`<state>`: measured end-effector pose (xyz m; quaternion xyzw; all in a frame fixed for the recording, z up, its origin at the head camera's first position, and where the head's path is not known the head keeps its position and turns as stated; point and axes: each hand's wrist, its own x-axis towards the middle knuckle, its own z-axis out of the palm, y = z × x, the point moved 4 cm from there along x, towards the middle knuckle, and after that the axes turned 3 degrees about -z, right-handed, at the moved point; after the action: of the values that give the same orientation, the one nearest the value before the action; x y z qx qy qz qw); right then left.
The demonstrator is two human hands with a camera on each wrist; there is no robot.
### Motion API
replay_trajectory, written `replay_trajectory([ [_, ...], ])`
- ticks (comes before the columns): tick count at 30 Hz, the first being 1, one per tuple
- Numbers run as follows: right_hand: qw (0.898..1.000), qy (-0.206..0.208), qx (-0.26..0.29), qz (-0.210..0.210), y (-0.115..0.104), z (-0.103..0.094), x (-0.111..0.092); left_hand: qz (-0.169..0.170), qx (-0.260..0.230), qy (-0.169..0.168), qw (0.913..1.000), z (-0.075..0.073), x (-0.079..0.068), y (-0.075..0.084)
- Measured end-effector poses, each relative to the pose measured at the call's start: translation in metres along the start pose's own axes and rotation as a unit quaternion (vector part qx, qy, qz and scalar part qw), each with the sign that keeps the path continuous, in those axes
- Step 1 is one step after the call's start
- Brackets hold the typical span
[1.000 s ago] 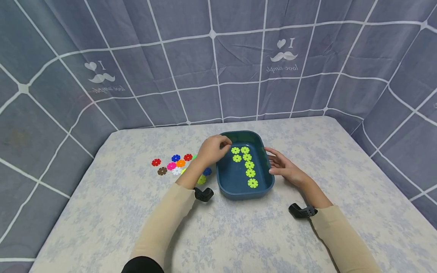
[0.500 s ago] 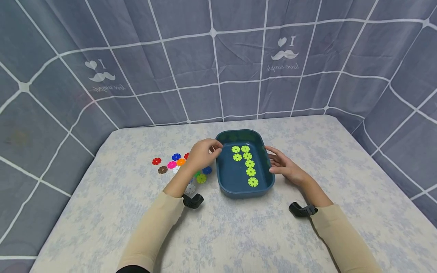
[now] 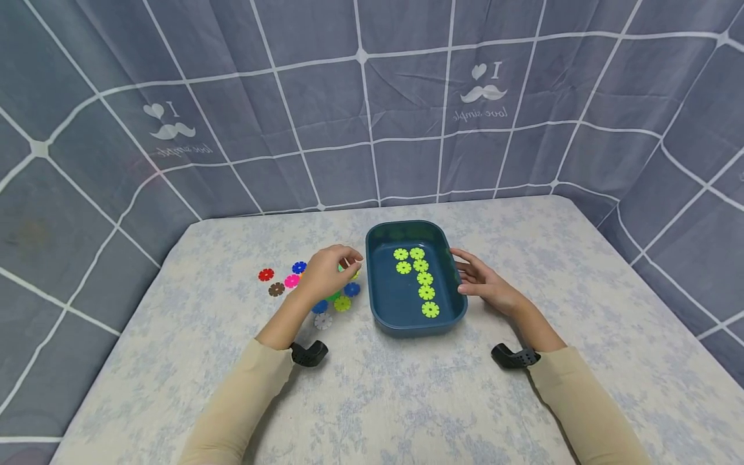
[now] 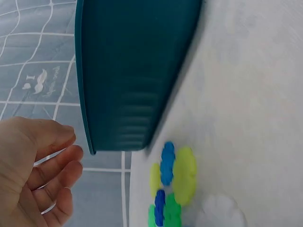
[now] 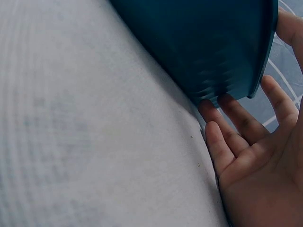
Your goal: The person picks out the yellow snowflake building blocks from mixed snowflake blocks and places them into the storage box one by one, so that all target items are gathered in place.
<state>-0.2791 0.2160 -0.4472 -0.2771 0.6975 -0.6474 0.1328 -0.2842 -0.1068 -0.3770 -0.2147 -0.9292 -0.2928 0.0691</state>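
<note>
A dark teal plastic tub (image 3: 393, 309) stands on the table, with several lime-green notched discs (image 3: 426, 292) lying flat on its floor. My left hand (image 3: 328, 274) hovers over the loose discs left of the tub, just off its rim. In the left wrist view that hand (image 4: 45, 172) has loosely bent fingers and nothing between thumb and fingertips. At the tub's right side is my right hand (image 3: 489, 289), fingers spread. The right wrist view shows its straight fingers (image 5: 239, 118) touching the tub's outer wall, thumb up at the rim.
Loose discs of mixed colours lie left of the tub, among them a red one (image 3: 266, 275), a brown one (image 3: 276, 289), a blue one (image 3: 351, 289) and a white one (image 3: 323, 321). Some are hidden under the left hand. A grey-blue checked curtain (image 3: 325, 129) hangs behind the table.
My left hand has drawn back left from over the tub's left rim to above the loose discs. The right hand and the discs in the tub have stayed put.
</note>
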Motion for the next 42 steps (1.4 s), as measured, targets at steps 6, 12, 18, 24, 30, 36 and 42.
replay_trajectory([
  [6, 1.000, 0.001, 0.001, 0.000, 0.001, -0.001, 0.000, -0.026, 0.003, -0.014, 0.9996, -0.005, -0.011, -0.014],
  [12, 1.000, 0.001, 0.002, 0.000, 0.001, -0.001, 0.000, -0.041, 0.012, -0.025, 0.9988, -0.009, -0.021, -0.031],
  [18, 1.000, 0.003, 0.001, 0.000, 0.000, 0.000, -0.001, -0.050, 0.006, -0.026, 0.9984, -0.012, -0.030, -0.045],
  [24, 1.000, 0.000, 0.007, -0.003, 0.000, 0.000, -0.001, -0.073, 0.002, -0.013, 0.9972, -0.015, -0.039, -0.061],
  [30, 1.000, 0.001, 0.007, -0.001, 0.000, 0.000, -0.001, -0.087, 0.009, -0.012, 0.9961, -0.016, -0.046, -0.069],
  [36, 1.000, 0.001, 0.002, -0.001, -0.001, 0.000, -0.001, -0.108, 0.006, -0.013, 0.9941, -0.016, -0.052, -0.075],
  [42, 1.000, 0.001, 0.003, -0.001, -0.001, 0.000, -0.002, -0.115, -0.003, -0.011, 0.9933, -0.014, -0.057, -0.079],
])
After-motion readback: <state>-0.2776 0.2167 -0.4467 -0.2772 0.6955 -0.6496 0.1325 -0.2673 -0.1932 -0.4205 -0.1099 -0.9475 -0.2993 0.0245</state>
